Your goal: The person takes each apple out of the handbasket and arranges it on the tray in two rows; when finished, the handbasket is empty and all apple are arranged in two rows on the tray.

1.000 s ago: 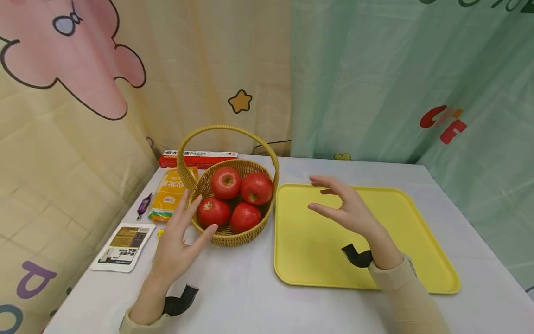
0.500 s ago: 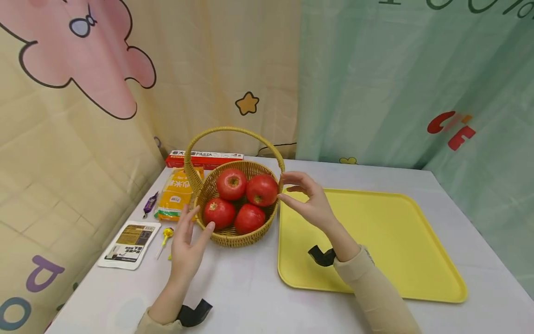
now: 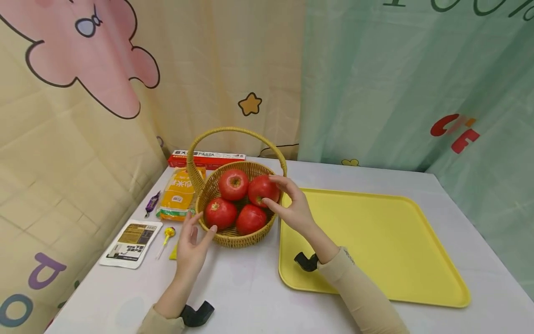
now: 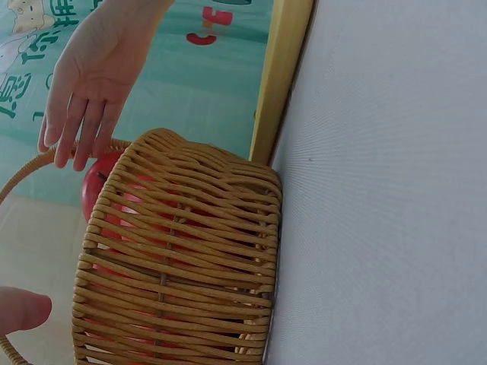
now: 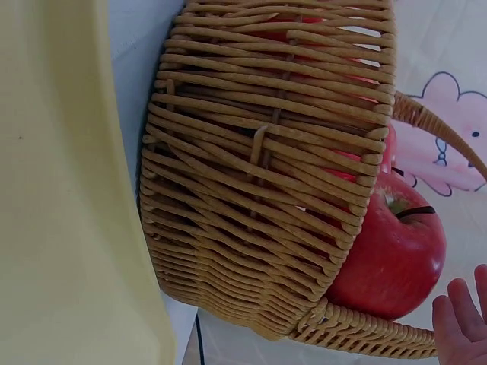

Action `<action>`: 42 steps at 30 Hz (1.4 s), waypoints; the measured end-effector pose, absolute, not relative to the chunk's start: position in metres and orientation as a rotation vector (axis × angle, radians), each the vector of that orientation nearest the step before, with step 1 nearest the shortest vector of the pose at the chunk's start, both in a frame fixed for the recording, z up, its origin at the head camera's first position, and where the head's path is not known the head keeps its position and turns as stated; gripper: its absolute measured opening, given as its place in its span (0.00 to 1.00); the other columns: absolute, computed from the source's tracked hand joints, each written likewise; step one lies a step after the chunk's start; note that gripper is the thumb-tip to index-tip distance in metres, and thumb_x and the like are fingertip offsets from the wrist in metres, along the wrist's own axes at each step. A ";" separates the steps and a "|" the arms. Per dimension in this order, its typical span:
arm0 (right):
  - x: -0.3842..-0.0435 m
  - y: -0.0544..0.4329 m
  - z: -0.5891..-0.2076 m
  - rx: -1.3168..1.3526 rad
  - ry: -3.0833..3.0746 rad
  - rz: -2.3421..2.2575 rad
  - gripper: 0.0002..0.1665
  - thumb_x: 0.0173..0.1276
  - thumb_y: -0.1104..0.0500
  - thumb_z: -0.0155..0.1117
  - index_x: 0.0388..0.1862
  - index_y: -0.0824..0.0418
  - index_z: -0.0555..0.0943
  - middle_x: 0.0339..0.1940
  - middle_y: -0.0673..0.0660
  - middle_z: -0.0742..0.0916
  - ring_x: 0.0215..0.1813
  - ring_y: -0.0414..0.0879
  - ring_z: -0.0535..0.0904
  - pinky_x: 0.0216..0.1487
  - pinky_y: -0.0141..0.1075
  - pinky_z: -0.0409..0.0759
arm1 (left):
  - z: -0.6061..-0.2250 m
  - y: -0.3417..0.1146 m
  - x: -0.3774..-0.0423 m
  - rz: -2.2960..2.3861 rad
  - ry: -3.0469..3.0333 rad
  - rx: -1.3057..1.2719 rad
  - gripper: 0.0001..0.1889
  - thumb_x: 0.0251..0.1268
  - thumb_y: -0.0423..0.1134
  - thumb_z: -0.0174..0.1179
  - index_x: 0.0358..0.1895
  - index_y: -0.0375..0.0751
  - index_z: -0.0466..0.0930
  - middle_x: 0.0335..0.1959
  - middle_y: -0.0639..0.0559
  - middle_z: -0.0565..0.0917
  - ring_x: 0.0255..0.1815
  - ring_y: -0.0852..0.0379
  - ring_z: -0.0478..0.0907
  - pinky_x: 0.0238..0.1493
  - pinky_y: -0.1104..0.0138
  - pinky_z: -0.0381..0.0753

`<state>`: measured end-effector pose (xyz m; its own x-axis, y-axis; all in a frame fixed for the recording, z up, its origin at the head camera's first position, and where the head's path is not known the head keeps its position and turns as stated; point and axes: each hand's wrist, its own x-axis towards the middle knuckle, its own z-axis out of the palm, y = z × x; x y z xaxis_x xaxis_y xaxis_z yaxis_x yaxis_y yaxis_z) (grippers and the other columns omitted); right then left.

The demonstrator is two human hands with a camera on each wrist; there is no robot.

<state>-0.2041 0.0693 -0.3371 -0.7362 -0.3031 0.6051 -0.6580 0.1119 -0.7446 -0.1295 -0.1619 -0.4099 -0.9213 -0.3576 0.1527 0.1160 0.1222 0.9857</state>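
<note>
A wicker basket (image 3: 239, 240) with a tall arched handle holds several red apples. My right hand (image 3: 295, 209) reaches over the basket's right rim, thumb and fingers spread around the right rear apple (image 3: 258, 187). In the left wrist view this right hand (image 4: 99, 65) hangs with extended fingers beside the handle, above the basket (image 4: 179, 266). The right wrist view has its fingers (image 5: 463, 323) near the large apple (image 5: 392, 262). My left hand (image 3: 191, 248) is at the basket's front left, fingers parted, fingertips right at the rim, holding nothing.
A yellow tray (image 3: 371, 250) lies right of the basket. Along the left are a red pasta box (image 3: 208, 161), an orange bag (image 3: 177, 197), a purple wrapped candy (image 3: 152, 203), a white pouch (image 3: 130, 246) and a lollipop (image 3: 168, 233). Curtains hang behind the table.
My right hand has moved left from over the tray to the right rear apple. My left hand has shifted slightly down and right in view, uncovering the lollipop. The head view has turned slightly left.
</note>
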 end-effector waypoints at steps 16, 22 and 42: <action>-0.232 0.051 -0.377 0.885 -2.183 1.531 0.30 0.56 0.62 0.71 0.58 0.59 0.73 0.68 0.54 0.70 0.70 0.48 0.61 0.59 0.49 0.74 | -0.418 -0.162 -0.139 -1.987 -2.100 0.305 0.29 0.66 0.36 0.58 0.67 0.34 0.60 0.75 0.44 0.42 0.73 0.49 0.50 0.69 0.61 0.57; -0.235 0.043 -0.377 0.841 -2.254 1.407 0.32 0.55 0.63 0.71 0.59 0.59 0.72 0.69 0.54 0.68 0.71 0.50 0.57 0.62 0.50 0.71 | -0.417 -0.164 -0.139 -2.002 -2.112 0.314 0.30 0.66 0.37 0.58 0.68 0.35 0.58 0.75 0.44 0.41 0.73 0.50 0.49 0.69 0.62 0.56; -0.235 0.035 -0.381 0.844 -2.208 1.335 0.26 0.55 0.71 0.68 0.54 0.59 0.75 0.64 0.54 0.72 0.65 0.47 0.64 0.61 0.46 0.73 | -0.416 -0.165 -0.138 -2.013 -2.108 0.316 0.29 0.66 0.37 0.58 0.68 0.36 0.58 0.75 0.44 0.42 0.73 0.51 0.49 0.69 0.63 0.57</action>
<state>-0.2347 0.0354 -0.3811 -0.7254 -0.2797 0.6289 -0.6869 0.3534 -0.6350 -0.1381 -0.1645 -0.4161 -0.9552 -0.2960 0.0030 -0.0106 0.0443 0.9990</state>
